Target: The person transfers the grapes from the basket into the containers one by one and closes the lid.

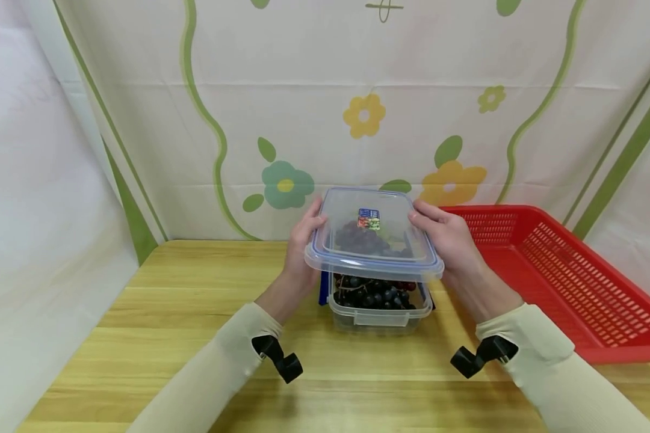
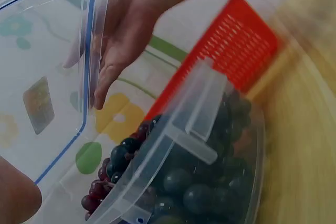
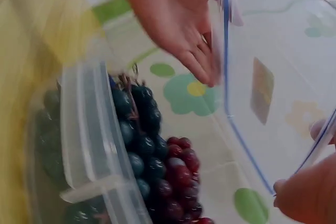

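Both hands hold a clear plastic lid point(image 1: 379, 240) with a blue seal and a small printed label, tilted above a food container. My left hand point(image 1: 301, 246) grips its left edge, the thumb on top. On the opposite edge, my right hand point(image 1: 452, 240) pinches the lid between thumb and fingers. Below stands the clear container point(image 1: 381, 319), holding dark grapes point(image 1: 374, 296) and red grapes point(image 3: 181, 177). A clear side latch point(image 2: 194, 129) hangs on its wall in the left wrist view. Part of the container's back is seen only through the lid.
A red perforated plastic basket point(image 1: 579, 282) stands to the right on the wooden table point(image 1: 195, 337), close to my right forearm. Blue pieces point(image 1: 323, 288) show beside the container's left side. Behind the table hangs a pale flower-patterned curtain point(image 1: 314, 120).
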Available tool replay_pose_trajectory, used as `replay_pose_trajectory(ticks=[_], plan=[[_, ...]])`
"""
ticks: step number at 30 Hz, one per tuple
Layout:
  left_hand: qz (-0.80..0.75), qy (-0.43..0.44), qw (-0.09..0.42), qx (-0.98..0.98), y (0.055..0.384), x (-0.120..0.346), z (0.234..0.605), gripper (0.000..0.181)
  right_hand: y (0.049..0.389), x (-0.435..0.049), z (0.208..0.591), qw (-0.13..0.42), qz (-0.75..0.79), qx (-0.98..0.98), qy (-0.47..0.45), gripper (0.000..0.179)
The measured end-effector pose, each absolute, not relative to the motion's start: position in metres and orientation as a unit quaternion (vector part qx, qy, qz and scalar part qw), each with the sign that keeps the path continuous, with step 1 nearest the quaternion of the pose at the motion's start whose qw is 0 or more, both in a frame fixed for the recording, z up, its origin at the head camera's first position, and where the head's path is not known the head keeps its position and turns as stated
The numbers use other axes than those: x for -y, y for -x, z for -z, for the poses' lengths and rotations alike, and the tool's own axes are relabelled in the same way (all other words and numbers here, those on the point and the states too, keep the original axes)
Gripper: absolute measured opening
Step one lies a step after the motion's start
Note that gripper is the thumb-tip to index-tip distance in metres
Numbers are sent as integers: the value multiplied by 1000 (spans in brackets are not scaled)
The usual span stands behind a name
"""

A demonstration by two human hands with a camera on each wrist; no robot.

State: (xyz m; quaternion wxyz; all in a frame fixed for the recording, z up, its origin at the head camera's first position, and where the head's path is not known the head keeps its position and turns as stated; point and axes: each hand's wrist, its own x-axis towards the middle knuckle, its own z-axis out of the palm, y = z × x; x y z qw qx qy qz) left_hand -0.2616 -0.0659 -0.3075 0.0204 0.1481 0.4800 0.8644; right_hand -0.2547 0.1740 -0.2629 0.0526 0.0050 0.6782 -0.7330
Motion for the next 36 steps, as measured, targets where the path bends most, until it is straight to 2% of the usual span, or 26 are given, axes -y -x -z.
replay_pose_trajectory(ticks=[5, 8, 11, 23, 36], plan=[[-789, -196, -19, -582, 266, 69, 315, 72, 258, -177, 274, 61, 719, -691, 29, 71], [-734, -202, -51, -646, 269, 68, 323, 68, 262, -179, 280, 58, 708, -704, 21, 71], [-700, -195, -62, -684, 270, 67, 332, 68, 266, -181, 286, 59, 694, -718, -1, 70], [-645, -173, -42, -743, 274, 72, 363, 69, 282, -175, 316, 10, 634, -773, -14, 65], [-609, -184, -57, -769, 275, 69, 382, 72, 284, -184, 333, 20, 605, -796, 5, 67]])
